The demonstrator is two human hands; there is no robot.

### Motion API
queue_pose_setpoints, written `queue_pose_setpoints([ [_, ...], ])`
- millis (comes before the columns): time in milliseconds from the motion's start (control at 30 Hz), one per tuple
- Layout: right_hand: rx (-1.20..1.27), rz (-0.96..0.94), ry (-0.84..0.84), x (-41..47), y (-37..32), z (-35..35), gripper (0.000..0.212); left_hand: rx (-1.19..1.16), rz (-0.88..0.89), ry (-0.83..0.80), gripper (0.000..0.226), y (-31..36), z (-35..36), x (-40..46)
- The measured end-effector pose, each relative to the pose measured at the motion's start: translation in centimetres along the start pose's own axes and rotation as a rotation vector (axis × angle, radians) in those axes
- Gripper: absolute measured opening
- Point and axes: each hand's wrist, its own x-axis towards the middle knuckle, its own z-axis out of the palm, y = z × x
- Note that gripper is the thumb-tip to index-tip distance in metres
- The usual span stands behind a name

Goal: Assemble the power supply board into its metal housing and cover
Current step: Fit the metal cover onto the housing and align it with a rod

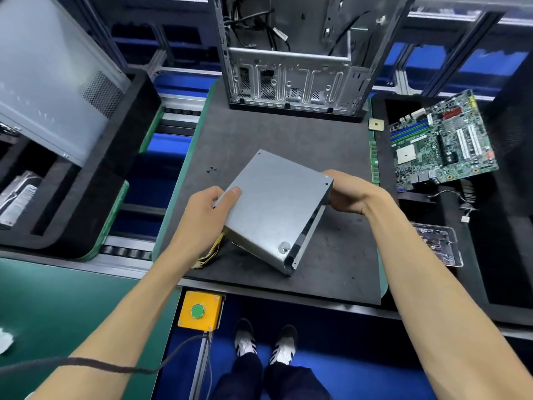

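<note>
Single view, head-worn, wide-angle, looking forward and steeply down from above the work mat [288, 140]. Straight-down tilt strong enough that the wearer's own shoes [265, 342] show at the bottom edge, below the bench front. Both forearms enter from the lower corners and run up to mid-frame, where the left hand [202, 209] and right hand [349, 194] sit close under the lens. Far edge of the frame reaches the open computer chassis [291, 67] at the back of the mat. Edges bow outward, lens distortion marked. No second view to overlap with.
</note>
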Motion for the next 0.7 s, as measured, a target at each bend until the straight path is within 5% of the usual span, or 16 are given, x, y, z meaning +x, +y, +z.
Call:
queue_pose_setpoints([
  [100, -0.001, 0.002, 0.018, 0.2, 0.1, 0.4, 0.064, 0.019, -0.007, -0.020, 0.047, 0.0, -0.1, -0.1],
  [367, 0.026, -0.017, 0.047, 0.4, 0.3, 0.3, 0.022, 0.023, 0.022, 0.014, 0.048, -0.1, 0.5, -0.4],
  [533, -0.016, -0.034, -0.001, 0.7, 0.6, -0.4, 0.065, 0.053, 0.034, 0.030, 0.048, -0.6, 1.0, -1.0],
  [700, -0.021, -0.060, -0.031, 1.0, 1.1, -0.5, 0.067, 0.082, 0.073, 0.016, 0.049, 0.0, 0.3, -0.9],
])
